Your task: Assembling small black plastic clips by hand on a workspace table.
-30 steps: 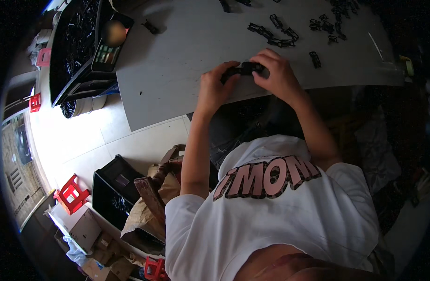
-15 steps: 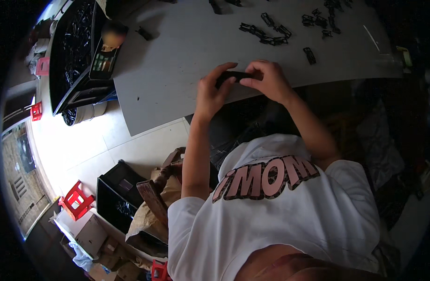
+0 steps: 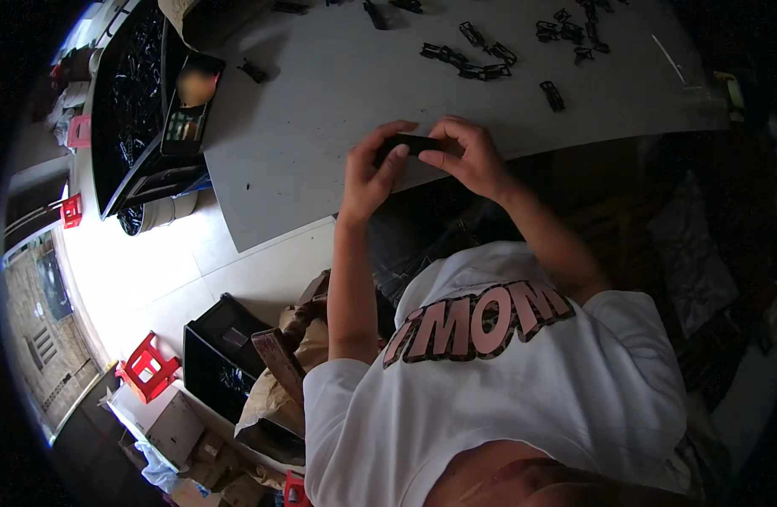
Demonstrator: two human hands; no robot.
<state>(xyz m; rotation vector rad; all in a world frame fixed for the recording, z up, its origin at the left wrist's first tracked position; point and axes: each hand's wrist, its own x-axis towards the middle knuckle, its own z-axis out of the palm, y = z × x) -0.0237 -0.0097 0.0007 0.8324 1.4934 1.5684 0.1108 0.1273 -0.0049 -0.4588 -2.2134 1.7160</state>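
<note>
Above the near edge of the grey table (image 3: 295,152), both my hands are closed on one small black part (image 3: 418,144), dark and roughly oblong. My left hand (image 3: 372,173) grips its left end between thumb and fingers. At the other end, my right hand (image 3: 473,160) pinches it with thumb and forefinger. The fingers hide much of the part, so its exact kind does not show. Beyond my hands lie several black frame-like plastic pieces (image 3: 465,63) in a loose curve. A single similar piece (image 3: 552,96) rests to the right.
More black pieces (image 3: 572,32) lie at the far right. A large black bin (image 3: 128,93) full of dark parts stands left of the table, with a phone (image 3: 187,118) propped at its edge. Below are a red stool (image 3: 149,367), a black crate (image 3: 224,338) and a wooden chair (image 3: 279,363).
My hands, with the black part between them, have shifted slightly left and come closer together. Less of the part shows now. The whole view has also moved a little.
</note>
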